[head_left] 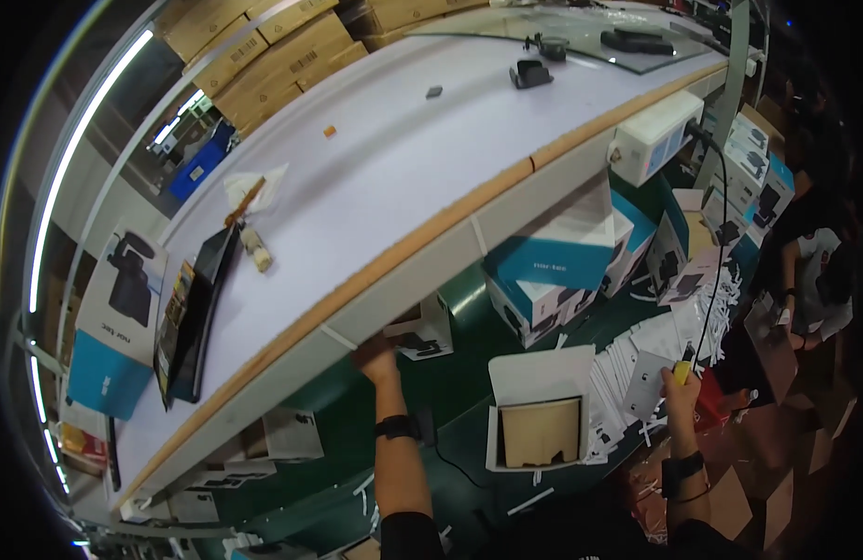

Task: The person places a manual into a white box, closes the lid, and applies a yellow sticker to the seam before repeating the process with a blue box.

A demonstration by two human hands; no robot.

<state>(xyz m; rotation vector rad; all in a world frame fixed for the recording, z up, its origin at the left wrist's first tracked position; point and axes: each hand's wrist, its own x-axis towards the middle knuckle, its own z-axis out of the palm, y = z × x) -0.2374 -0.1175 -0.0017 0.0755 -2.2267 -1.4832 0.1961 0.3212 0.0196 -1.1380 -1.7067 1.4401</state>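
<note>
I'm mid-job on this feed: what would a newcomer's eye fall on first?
Probably the big white tabletop sweeping diagonally across the picture, with a bright light tube at the far left. Below it, an open white box with a brown cardboard insert sits between the left hand and the right hand, which grips a yellow object.

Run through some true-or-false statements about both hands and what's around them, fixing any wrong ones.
1. The left hand is close to a pale box that shows below the near edge of the table. True.
2. The right hand grips a yellow tool. True.
3. Nothing stands between the two hands. False: an open white box does.
4. The crate beyond the table is red. False: it is a blue crate.
5. A white socket block sits at the table's near edge. True.
</note>
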